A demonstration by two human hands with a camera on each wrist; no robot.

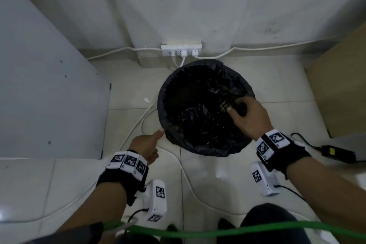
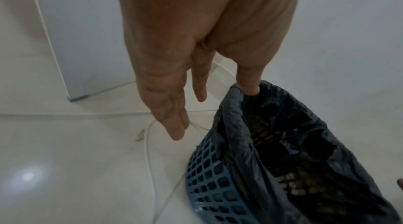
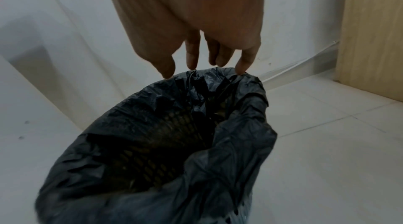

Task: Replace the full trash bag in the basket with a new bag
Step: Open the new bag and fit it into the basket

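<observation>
Trash bag (image 1: 198, 144) rim in hand, mid-frame.
Left hand (image 1: 145, 147) and right hand (image 1: 251, 117) only touch it, fingers loose; next, probably pinch its edge.

A crinkled black trash bag (image 1: 198, 89) is lining an upright blue lattice basket (image 2: 207, 181), its edge folding over the rim, standing on the tiled floor (image 1: 277, 89).

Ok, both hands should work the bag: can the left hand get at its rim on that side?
Likely yes. The left hand has its thumb on the rim of the black bag, folded over the blue basket; its fingers hang straight outside, nothing between.
</observation>
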